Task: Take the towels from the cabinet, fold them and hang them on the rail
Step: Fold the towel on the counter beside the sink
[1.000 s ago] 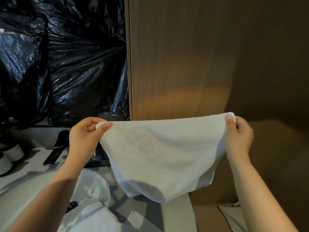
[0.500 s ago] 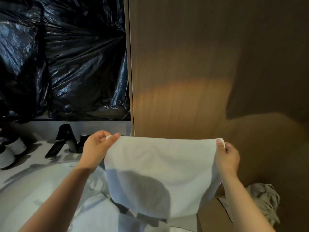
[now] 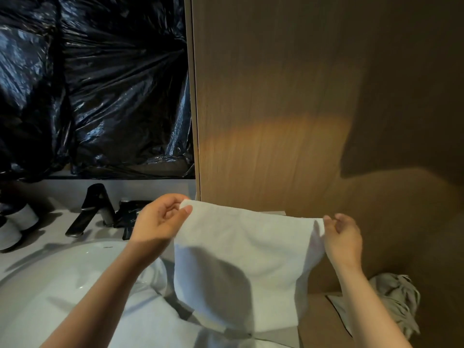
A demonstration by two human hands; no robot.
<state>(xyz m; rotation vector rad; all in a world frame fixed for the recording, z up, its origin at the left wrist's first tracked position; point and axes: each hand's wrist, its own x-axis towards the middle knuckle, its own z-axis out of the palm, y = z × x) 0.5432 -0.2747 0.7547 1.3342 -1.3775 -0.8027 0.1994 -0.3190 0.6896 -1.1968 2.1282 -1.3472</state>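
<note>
A white towel (image 3: 241, 254) hangs spread in front of the wooden cabinet side (image 3: 276, 109). My left hand (image 3: 160, 222) pinches its top left corner between thumb and fingers. My right hand (image 3: 342, 237) holds the top right corner, with the fingers loosely curled at the edge. The towel's lower edge droops over the counter by the sink. No rail is in view.
A white basin (image 3: 62, 277) lies lower left with a black tap (image 3: 93, 209) behind it. Two white cups (image 3: 15, 224) stand at the far left. Black plastic sheeting (image 3: 95, 84) covers the wall above. A crumpled grey cloth (image 3: 396, 300) lies lower right on a wooden surface.
Both hands have brought the towel down from chest height to just above the counter. The hands have come a little closer together, and the tap and grey cloth have come into view.
</note>
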